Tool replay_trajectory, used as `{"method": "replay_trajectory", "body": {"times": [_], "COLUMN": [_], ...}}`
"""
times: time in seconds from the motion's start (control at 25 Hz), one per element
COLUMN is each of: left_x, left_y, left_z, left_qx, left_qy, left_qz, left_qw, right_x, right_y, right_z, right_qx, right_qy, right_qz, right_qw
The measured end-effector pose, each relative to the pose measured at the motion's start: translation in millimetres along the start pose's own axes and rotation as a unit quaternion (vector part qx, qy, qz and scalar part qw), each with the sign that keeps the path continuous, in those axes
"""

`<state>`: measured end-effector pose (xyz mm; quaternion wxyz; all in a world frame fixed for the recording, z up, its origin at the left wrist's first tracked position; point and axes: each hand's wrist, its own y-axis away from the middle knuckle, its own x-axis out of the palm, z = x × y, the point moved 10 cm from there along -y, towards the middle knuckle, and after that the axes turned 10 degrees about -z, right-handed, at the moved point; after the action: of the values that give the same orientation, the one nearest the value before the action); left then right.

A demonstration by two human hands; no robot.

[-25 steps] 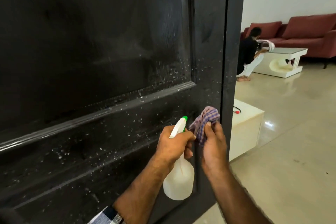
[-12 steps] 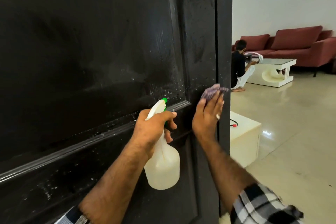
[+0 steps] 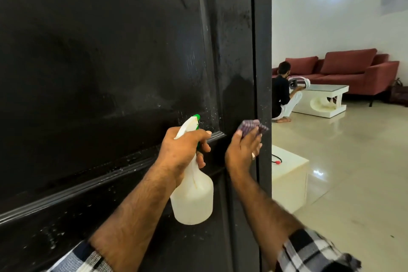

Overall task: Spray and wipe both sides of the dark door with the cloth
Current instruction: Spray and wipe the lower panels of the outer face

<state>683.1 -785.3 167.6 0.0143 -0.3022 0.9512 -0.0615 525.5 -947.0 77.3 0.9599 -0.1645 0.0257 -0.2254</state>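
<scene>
The dark door [image 3: 114, 68] fills the left and centre of our view, its narrow edge facing the bright room on the right. Since a second ago the checked cloth [image 3: 254, 127] has climbed from below the raised moulding [image 3: 110, 180] to beside the corner of the upper panel, and our spray bottle [image 3: 194, 194] has risen with it; half a second ago both already sat about where they are against the door.

We count one door, one cloth, one spray bottle and two hands. Droplets speckle the door along the moulding and at lower left.

Our right hand [image 3: 244, 152] presses the cloth flat against the door's outer stile, right by its edge, fingers fairly straight over the fabric, thumb beside it, a ring showing. Our left hand [image 3: 182, 152] is wrapped around the bottle's neck, a finger curled at the trigger, the green nozzle [image 3: 196, 118] close to the panel. The hands are near each other, the bottle hanging just left of the cloth.

Beyond the door we see one low white block [image 3: 291, 174] carrying a red-tipped cable [image 3: 276, 160], one white coffee table [image 3: 324, 99], one red sofa [image 3: 353, 70], and one crouching person [image 3: 283, 95] at that table.
</scene>
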Motion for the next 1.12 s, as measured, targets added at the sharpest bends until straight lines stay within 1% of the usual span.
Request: {"method": "replay_trajectory", "body": {"times": [0.04, 0.08, 0.12, 0.16, 0.2, 0.24, 0.28, 0.36, 0.4, 0.44, 0.48, 0.52, 0.56, 0.64, 0.68, 0.72, 0.76, 0.84, 0.92, 0.96, 1.0, 1.04, 1.12], "left_x": [2.4, 5.5, 8.5, 10.9, 12.9, 14.4, 14.9, 15.5, 15.0, 14.0, 11.6, 8.8, 5.4, -2.5, -6.8, -11.8, -17.1, -27.3, -34.3, -37.2, -39.1, -41.0, -43.3], "left_y": [0.8, 0.3, -2.2, -6.7, -11.1, -14.1, -15.2, -14.5, -13.0, -10.9, -9.3, -7.5, -6.1, -3.2, -2.3, -2.5, -1.2, 1.8, 4.3, 5.0, 5.9, 6.9, 9.2], "left_z": [-4.7, -10.2, -16.1, -22.3, -28.6, -33.8, -37.0, -39.1, -39.7, -41.1, -43.1, -46.7, -52.2, -63.0, -67.6, -71.4, -74.4, -75.2, -74.3, -74.3, -74.6, -76.4, -84.3], "left_qx": [0.0, 0.003, 0.007, 0.014, 0.02, 0.025, 0.027, 0.031, 0.032, 0.031, 0.028, 0.026, 0.028, 0.036, 0.042, 0.048, 0.05, 0.051, 0.052, 0.051, 0.048, 0.045, 0.044], "left_qy": [-0.004, -0.01, -0.015, -0.017, -0.018, -0.017, -0.016, -0.021, -0.026, -0.028, -0.031, -0.03, -0.028, -0.02, -0.018, -0.015, -0.01, -0.005, 0.002, 0.003, 0.002, 0.0, 0.0], "left_qz": [0.0, 0.0, 0.001, -0.001, -0.003, -0.004, -0.006, -0.012, -0.017, -0.021, -0.026, -0.029, -0.031, -0.03, -0.028, -0.029, -0.031, -0.034, -0.041, -0.047, -0.052, -0.055, -0.051], "left_qw": [1.0, 1.0, 1.0, 1.0, 1.0, 1.0, 0.999, 0.999, 0.999, 0.999, 0.999, 0.999, 0.999, 0.999, 0.999, 0.998, 0.998, 0.998, 0.998, 0.998, 0.997, 0.997, 0.998], "right_x": [5.4, 8.1, 9.2, 9.9, 8.2, 4.4, -0.3, -10.2, -11.0, -6.8, -2.2, 0.8, 4.2, 13.9, 16.9, 18.8, 19.4, 14.0, 7.0, 4.9, 5.2, 6.0, 8.2], "right_y": [-17.0, -32.7, -44.5, -50.4, -49.4, -42.3, -29.6, 1.6, 14.5, 19.0, 13.9, 3.1, -9.7, -32.3, -36.7, -35.4, -29.1, -2.7, 28.7, 41.2, 47.6, 45.1, 20.0], "right_z": [41.4, 88.2, 128.9, 148.5, 146.9, 129.0, 96.6, 22.9, -4.2, -14.1, -2.4, 27.5, 73.0, 170.5, 206.1, 224.7, 226.8, 186.9, 122.2, 98.0, 87.9, 96.6, 155.4], "right_qx": [-0.03, -0.104, -0.198, -0.27, -0.306, -0.318, -0.301, -0.233, -0.179, -0.13, -0.11, -0.126, -0.175, -0.293, -0.344, -0.383, -0.412, -0.44, -0.422, -0.409, -0.399, -0.398, -0.42], "right_qy": [0.004, 0.015, 0.031, 0.04, 0.037, 0.033, 0.03, 0.032, 0.036, 0.038, 0.048, 0.053, 0.052, 0.057, 0.067, 0.072, 0.075, 0.086, 0.087, 0.081, 0.075, 0.072, 0.069], "right_qz": [0.001, -0.003, -0.011, -0.019, -0.022, -0.027, -0.033, -0.035, -0.024, -0.008, -0.004, -0.015, -0.026, -0.028, -0.031, -0.035, -0.04, -0.051, -0.025, -0.008, 0.003, 0.01, 0.003], "right_qw": [1.0, 0.994, 0.98, 0.962, 0.951, 0.947, 0.953, 0.971, 0.983, 0.991, 0.993, 0.991, 0.983, 0.954, 0.936, 0.92, 0.907, 0.893, 0.902, 0.909, 0.914, 0.915, 0.905]}}
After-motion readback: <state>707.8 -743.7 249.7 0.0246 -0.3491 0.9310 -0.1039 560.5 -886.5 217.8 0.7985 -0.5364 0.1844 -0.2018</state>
